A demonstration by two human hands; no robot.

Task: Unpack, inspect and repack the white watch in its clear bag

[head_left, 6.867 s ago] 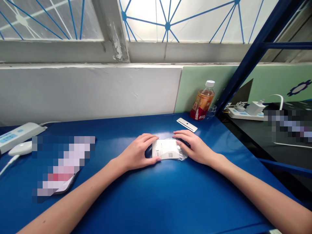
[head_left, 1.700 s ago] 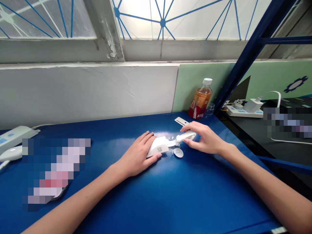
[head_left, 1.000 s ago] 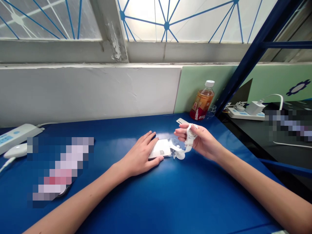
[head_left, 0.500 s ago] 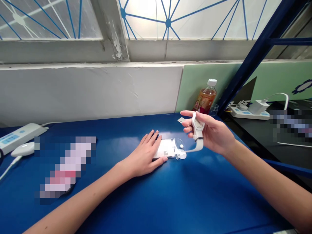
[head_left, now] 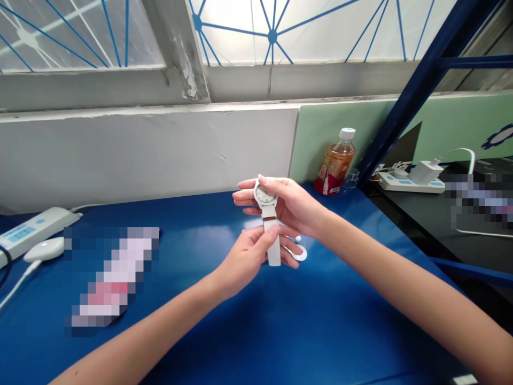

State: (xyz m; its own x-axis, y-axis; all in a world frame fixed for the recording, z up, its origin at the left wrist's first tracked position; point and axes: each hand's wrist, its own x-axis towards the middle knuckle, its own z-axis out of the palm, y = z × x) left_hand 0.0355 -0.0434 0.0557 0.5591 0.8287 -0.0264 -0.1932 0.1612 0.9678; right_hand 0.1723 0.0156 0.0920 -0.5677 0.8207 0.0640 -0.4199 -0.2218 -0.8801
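holding the white watch (head_left: pixel 265 195) clear above the blue table (head_left: pixel 304 321), we pinch its dial with our right hand (head_left: pixel 294 208), while our left hand (head_left: pixel 244 262) clamps thumb and fingers on the lower strap. its long axis runs upright, dial on top.

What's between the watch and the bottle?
Head view: only the right hand, holding the watch by its case; the blue table showing beyond it is bare up to the bottle.
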